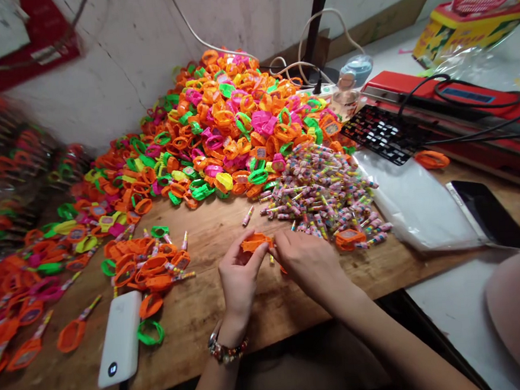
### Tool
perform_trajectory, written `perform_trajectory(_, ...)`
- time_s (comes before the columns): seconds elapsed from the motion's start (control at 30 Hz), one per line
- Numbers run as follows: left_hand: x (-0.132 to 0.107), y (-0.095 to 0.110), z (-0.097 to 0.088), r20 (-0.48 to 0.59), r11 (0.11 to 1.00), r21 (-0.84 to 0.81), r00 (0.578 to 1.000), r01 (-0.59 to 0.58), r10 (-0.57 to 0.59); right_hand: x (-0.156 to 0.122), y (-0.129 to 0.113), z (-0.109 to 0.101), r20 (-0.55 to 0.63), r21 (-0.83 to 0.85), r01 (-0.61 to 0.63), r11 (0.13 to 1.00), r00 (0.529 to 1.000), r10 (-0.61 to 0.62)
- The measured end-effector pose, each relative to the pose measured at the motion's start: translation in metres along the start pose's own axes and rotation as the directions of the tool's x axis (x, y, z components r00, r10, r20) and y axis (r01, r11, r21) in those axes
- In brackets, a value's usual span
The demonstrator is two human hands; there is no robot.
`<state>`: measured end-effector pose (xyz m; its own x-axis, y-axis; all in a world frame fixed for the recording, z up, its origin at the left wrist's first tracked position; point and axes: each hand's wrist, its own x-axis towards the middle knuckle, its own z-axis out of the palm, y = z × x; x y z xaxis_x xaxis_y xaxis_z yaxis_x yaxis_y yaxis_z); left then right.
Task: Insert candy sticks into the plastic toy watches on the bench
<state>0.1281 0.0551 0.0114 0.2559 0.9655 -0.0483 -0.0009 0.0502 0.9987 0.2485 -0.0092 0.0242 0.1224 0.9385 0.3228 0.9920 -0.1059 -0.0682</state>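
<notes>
Orange plastic band [253,242] held low over the wooden bench [286,312]

The left hand [241,273] has the band pinched, thumb in front and fingers behind, closed down to the thickness of the piece. The band lies across the space between thumb and fingers, its upper part showing. From the other side the right hand [311,262] meets the band's right end, its fingers [282,241] bunched close together; their tips are hidden, so whether they grip the band or something beside it I cannot tell. A beaded bracelet [226,347] circles the left wrist.

Just beyond the hands, one printed stick [248,215] lies on bare wood, near a dense pile of printed sticks [321,185]. A loose orange band [350,239] rests at the near edge of that pile. Behind rises a big heap of orange, green, pink and yellow bands [232,125].

To the left, a small cluster of bands with sticks [149,262] lies near a white power bank [121,335]. On the right, a dark-screened phone [490,214] lies partly over clear plastic bags [416,202].
</notes>
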Motion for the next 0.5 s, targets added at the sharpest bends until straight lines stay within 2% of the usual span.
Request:
perform_trajectory(0.07, -0.003, -0.003, -0.006, -0.003, 0.999, 0.038, 1.000, 0.028, -0.028, -0.002, 0.002, 0.009, -0.034, 0.034, 0.102, 0.994, 0.994, -0.100)
perform_trajectory(0.13, -0.005, -0.005, -0.011, 0.010, 0.994, 0.101, 0.999, 0.042, -0.043, -0.005, 0.001, 0.020, -0.115, 0.079, 0.156, 0.985, 0.983, -0.146)
perform_trajectory(0.23, -0.007, -0.005, -0.015, 0.023, 0.982, 0.188, 0.999, 0.023, -0.028, -0.012, -0.006, 0.033, -0.226, 0.135, 0.147, 0.980, 0.967, -0.114)
perform_trajectory(0.33, -0.005, 0.001, -0.024, 0.014, 0.942, 0.334, 0.999, -0.042, 0.040, -0.014, -0.018, 0.033, -0.174, 0.185, 0.078, 0.980, 0.984, -0.045)
perform_trajectory(0.37, -0.003, 0.005, -0.029, -0.013, 0.894, 0.445, 0.997, -0.061, 0.075, -0.013, -0.022, 0.031, -0.122, 0.188, 0.048, 0.981, 0.992, -0.025)
perform_trajectory(0.4, 0.000, 0.009, -0.035, -0.053, 0.809, 0.585, 0.992, -0.062, 0.114, -0.011, -0.026, 0.029, -0.063, 0.183, 0.017, 0.983, 0.998, -0.005)
perform_trajectory(0.47, 0.009, 0.016, -0.049, -0.134, 0.534, 0.846, 0.967, -0.003, 0.218, -0.007, -0.032, 0.029, 0.059, 0.154, -0.047, 0.987, 0.998, 0.038)
perform_trajectory(0.5, 0.015, 0.018, -0.053, -0.148, 0.384, 0.923, 0.949, 0.031, 0.278, -0.003, -0.034, 0.030, 0.117, 0.132, -0.096, 0.987, 0.990, 0.080)
